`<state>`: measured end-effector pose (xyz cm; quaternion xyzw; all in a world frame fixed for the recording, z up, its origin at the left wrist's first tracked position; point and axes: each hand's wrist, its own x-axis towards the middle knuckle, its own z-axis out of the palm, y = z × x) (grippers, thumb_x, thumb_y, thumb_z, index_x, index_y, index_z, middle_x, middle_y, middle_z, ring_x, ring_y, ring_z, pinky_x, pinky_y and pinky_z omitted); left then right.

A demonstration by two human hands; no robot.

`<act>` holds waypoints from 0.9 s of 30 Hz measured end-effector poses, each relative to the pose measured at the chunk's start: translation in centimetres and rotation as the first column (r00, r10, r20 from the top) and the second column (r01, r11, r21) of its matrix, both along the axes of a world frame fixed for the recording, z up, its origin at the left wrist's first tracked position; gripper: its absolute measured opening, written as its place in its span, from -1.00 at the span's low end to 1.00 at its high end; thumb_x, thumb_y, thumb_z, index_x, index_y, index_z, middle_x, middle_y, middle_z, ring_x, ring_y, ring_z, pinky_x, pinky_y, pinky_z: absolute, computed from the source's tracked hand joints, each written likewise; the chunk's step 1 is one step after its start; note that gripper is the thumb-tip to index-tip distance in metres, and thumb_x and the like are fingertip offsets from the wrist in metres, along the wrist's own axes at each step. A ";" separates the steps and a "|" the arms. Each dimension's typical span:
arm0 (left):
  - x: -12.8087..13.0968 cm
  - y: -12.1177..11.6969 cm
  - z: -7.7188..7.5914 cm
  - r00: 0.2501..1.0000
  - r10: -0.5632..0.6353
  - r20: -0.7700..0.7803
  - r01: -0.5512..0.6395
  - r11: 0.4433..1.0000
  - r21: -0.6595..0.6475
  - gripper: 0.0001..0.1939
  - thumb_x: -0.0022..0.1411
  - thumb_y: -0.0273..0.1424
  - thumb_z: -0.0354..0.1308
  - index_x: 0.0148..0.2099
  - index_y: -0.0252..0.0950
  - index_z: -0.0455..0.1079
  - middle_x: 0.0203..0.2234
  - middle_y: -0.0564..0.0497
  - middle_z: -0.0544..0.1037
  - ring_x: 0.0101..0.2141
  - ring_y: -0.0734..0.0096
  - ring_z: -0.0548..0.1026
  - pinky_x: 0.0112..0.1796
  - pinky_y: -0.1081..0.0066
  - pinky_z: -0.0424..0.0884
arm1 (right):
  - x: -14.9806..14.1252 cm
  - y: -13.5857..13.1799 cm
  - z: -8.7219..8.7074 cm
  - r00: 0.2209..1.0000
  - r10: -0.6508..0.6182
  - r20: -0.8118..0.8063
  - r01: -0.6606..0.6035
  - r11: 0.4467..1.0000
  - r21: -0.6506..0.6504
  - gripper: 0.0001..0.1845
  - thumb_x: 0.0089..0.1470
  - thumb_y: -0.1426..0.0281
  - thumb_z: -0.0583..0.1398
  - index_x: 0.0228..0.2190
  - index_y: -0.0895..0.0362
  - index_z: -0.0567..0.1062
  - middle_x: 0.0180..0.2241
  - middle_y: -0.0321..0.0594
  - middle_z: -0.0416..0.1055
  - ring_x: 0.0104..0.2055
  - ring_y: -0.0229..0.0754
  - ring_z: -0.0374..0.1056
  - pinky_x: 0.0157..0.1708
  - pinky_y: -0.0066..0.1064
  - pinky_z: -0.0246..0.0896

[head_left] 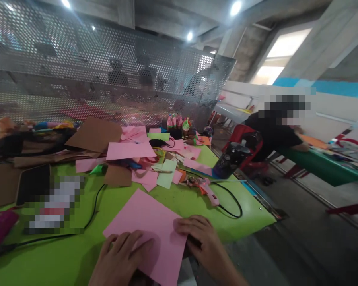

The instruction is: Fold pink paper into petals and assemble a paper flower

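Observation:
A square sheet of pink paper (155,222) lies turned cornerwise at the near edge of the green table. My left hand (122,254) rests on its lower left part, fingers apart and slightly bent on the top face. At the right corner, my right hand (199,234) pinches the pink sheet, fingers on top and thumb lower down, partly hidden. Beyond the sheet, a pink glue gun (209,192) with a lit red spot lies on its side, its black cord looping to the right.
Pink paper scraps (131,151), a brown card sheet (94,137) and small cone-shaped crafts (185,125) crowd the back before a perforated metal screen (107,79). A dark tumbler (231,159) stands at the right edge. A black cord (95,206) crosses the left. Another person sits at right.

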<state>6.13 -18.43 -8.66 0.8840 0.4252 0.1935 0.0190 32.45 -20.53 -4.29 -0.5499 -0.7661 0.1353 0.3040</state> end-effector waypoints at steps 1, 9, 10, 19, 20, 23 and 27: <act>-0.1 0.2 0.1 1.000 -0.004 0.017 0.004 1.000 -0.003 -0.39 -0.10 -0.52 0.24 0.03 0.04 0.47 -0.02 0.01 0.58 -0.07 0.04 0.48 -0.04 0.08 0.24 | 0.1 0.0 0.0 1.000 0.004 -0.011 -0.004 1.000 -0.002 -0.73 0.08 0.56 0.17 -0.24 0.01 0.55 -0.11 -0.17 0.57 -0.07 -0.09 0.44 -0.04 -0.17 0.21; 0.1 2.5 1.1 0.962 0.069 0.263 -0.020 0.983 -0.184 -0.75 0.34 -0.32 -0.01 -0.34 -0.17 0.44 -0.34 0.02 0.58 -0.32 0.28 0.51 -0.30 0.32 0.32 | -0.1 0.8 0.0 0.994 -0.071 -0.077 0.070 0.997 -0.021 -0.85 0.19 0.35 0.21 -0.43 0.07 0.50 -0.26 -0.20 0.56 -0.22 -0.13 0.41 -0.15 -0.27 0.18; 0.3 2.8 1.1 0.961 0.098 0.257 -0.048 0.979 -0.196 -0.73 0.36 -0.30 -0.04 -0.35 -0.18 0.42 -0.38 0.03 0.57 -0.35 0.29 0.51 -0.31 0.33 0.32 | -0.3 0.9 0.0 0.991 -0.106 -0.078 0.104 0.994 -0.029 -0.84 0.20 0.35 0.20 -0.43 0.07 0.50 -0.30 -0.22 0.55 -0.24 -0.14 0.40 -0.17 -0.28 0.18; 1.0 3.9 0.6 0.975 0.128 0.182 -0.125 0.992 -0.026 -0.78 0.37 -0.31 -0.08 -0.30 -0.20 0.31 -0.41 0.02 0.50 -0.39 0.27 0.52 -0.37 0.32 0.34 | -1.2 1.8 -0.9 0.967 -0.255 0.020 0.256 0.965 -0.062 -0.91 0.22 0.37 0.17 -0.32 0.05 0.49 -0.34 -0.26 0.47 -0.27 -0.12 0.32 -0.23 -0.28 0.12; 1.0 3.9 0.5 0.976 0.126 0.177 -0.125 0.992 -0.015 -0.79 0.37 -0.31 -0.07 -0.31 -0.20 0.30 -0.41 0.02 0.49 -0.39 0.27 0.51 -0.38 0.33 0.34 | -1.2 1.8 -1.0 0.965 -0.260 0.033 0.261 0.963 -0.058 -0.92 0.23 0.36 0.17 -0.30 0.04 0.48 -0.33 -0.25 0.47 -0.26 -0.11 0.32 -0.23 -0.27 0.11; 0.8 4.0 0.3 0.982 0.106 0.154 -0.104 0.994 -0.022 -0.82 0.35 -0.32 -0.04 -0.33 -0.20 0.28 -0.44 0.04 0.46 -0.43 0.30 0.48 -0.40 0.34 0.34 | -1.3 1.8 -1.2 0.958 -0.279 0.069 0.282 0.959 -0.038 -0.90 0.24 0.32 0.15 -0.26 0.03 0.47 -0.30 -0.23 0.46 -0.24 -0.08 0.31 -0.25 -0.25 0.11; 0.8 4.3 0.4 0.985 0.102 0.139 -0.099 0.995 -0.034 -0.86 0.34 -0.33 -0.02 -0.31 -0.19 0.27 -0.43 0.05 0.45 -0.42 0.31 0.48 -0.39 0.35 0.35 | -1.4 1.7 -1.3 0.953 -0.286 0.095 0.289 0.957 -0.015 -0.87 0.27 0.29 0.10 -0.24 0.00 0.45 -0.30 -0.21 0.44 -0.24 -0.05 0.29 -0.27 -0.23 0.10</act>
